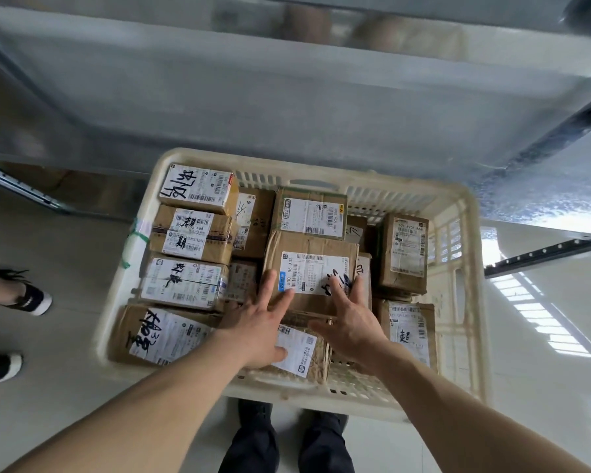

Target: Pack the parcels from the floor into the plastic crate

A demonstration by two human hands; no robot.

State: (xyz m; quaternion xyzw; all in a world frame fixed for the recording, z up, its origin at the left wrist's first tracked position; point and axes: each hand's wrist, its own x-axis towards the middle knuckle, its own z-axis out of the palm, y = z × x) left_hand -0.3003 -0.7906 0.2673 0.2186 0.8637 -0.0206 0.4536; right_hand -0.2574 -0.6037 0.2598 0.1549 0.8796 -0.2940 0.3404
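Cream plastic crate (464, 233) sits on the pale floor (65, 387), nearly full of brown cardboard parcels with white shipping labels.

Both bare hands reach down into the crate. Left hand (258, 322): fingers straight and spread wide, tips lying on the near left corner of the central parcel (311, 268); thumb rests on the label of the crumpled parcel (304, 353) directly beneath the palm. Right hand (352, 322): fingers straight and spread wide, tips on the near right part of the same central parcel's label. Neither hand curls round anything.

Left of the left fingers: a column of 4 labelled parcels, the nearest (157, 336) with large black marker writing. Right of the right fingers: 2 parcels, one upright (405, 254), one near the crate's front wall (411, 332). Beyond the fingertips: another labelled parcel (313, 213).

A second person's dark shoe (28, 295) stands well left of the crate. Grey metal shelf (287, 97) overhangs beyond it.
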